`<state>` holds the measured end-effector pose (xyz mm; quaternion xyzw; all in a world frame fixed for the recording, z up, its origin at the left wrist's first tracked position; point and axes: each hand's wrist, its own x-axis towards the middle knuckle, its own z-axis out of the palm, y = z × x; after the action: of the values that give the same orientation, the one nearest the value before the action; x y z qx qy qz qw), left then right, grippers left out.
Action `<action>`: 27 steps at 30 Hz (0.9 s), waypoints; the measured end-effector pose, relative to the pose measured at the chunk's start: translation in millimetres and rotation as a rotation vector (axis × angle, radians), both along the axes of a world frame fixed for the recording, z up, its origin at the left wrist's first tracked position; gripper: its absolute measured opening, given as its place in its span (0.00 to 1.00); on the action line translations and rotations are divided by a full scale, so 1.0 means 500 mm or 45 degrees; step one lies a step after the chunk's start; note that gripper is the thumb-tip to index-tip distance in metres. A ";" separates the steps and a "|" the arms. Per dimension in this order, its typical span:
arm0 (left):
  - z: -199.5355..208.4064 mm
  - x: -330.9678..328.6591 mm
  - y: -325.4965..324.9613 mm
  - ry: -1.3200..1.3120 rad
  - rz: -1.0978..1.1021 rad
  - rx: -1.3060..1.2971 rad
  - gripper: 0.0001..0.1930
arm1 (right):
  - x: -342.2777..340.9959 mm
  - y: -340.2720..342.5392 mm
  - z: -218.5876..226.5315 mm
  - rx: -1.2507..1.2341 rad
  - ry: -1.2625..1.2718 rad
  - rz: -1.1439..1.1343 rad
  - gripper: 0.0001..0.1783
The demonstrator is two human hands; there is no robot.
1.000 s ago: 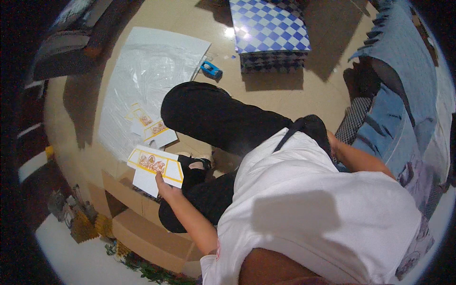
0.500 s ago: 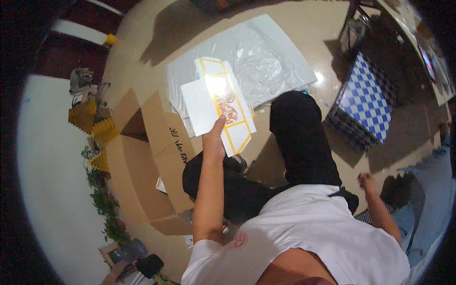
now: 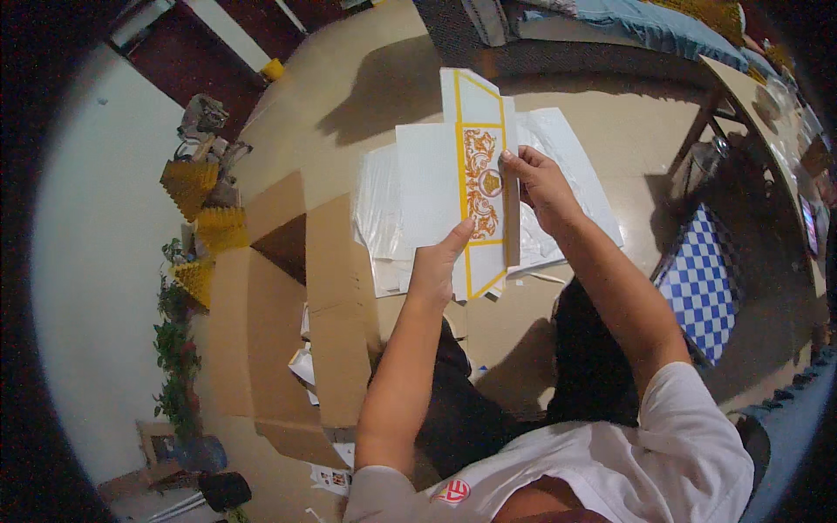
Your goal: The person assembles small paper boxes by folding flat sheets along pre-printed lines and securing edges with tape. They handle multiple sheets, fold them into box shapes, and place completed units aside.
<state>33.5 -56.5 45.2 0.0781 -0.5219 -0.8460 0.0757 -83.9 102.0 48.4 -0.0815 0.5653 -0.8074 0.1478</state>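
Observation:
Both hands hold a flat white carton blank (image 3: 485,228) with yellow borders and an orange scroll pattern, raised in front of me over the floor. My left hand (image 3: 436,268) grips its lower left edge, thumb on the printed face. At the right edge, my right hand (image 3: 542,185) pinches a side flap, thumb on the front and fingers partly hidden. A plain white panel (image 3: 427,187) extends from the printed strip on the left. Behind the blank, white sheets with clear plastic wrap (image 3: 580,179) lie on the floor, partly covered from view.
An open brown cardboard box (image 3: 336,288) stands at my left, with papers inside. On the right are a blue-and-white checkered box (image 3: 702,292) and a wooden table (image 3: 750,100). Green plants (image 3: 176,349) line the left wall. Blue cloth (image 3: 628,30) lies on furniture at the back.
My right hand has come up from my right side and taken the blank's right edge. The blank is now more upright, its pattern facing me. The head view has shifted.

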 end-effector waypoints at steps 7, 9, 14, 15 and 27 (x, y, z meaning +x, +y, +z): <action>-0.031 -0.062 -0.089 0.084 0.806 -0.471 0.36 | -0.034 -0.064 -0.074 0.034 0.167 -0.165 0.12; -0.041 -0.080 -0.087 0.107 0.729 -0.652 0.38 | -0.035 -0.066 -0.096 -0.004 0.110 -0.060 0.11; -0.060 -0.104 -0.057 0.032 0.580 -0.722 0.43 | -0.008 -0.081 -0.077 -0.124 -0.088 0.052 0.15; -0.059 -0.104 -0.057 0.021 0.577 -0.673 0.44 | -0.005 -0.085 -0.076 -0.152 -0.145 0.061 0.16; -0.020 -0.108 -0.025 -0.065 0.792 -1.506 0.48 | 0.001 -0.084 -0.066 -0.340 -0.027 -0.114 0.10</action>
<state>-20.3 -68.8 35.4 0.1903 -0.8526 -0.3542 0.3337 -83.4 60.2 15.2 -0.0665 0.4545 -0.8820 0.1054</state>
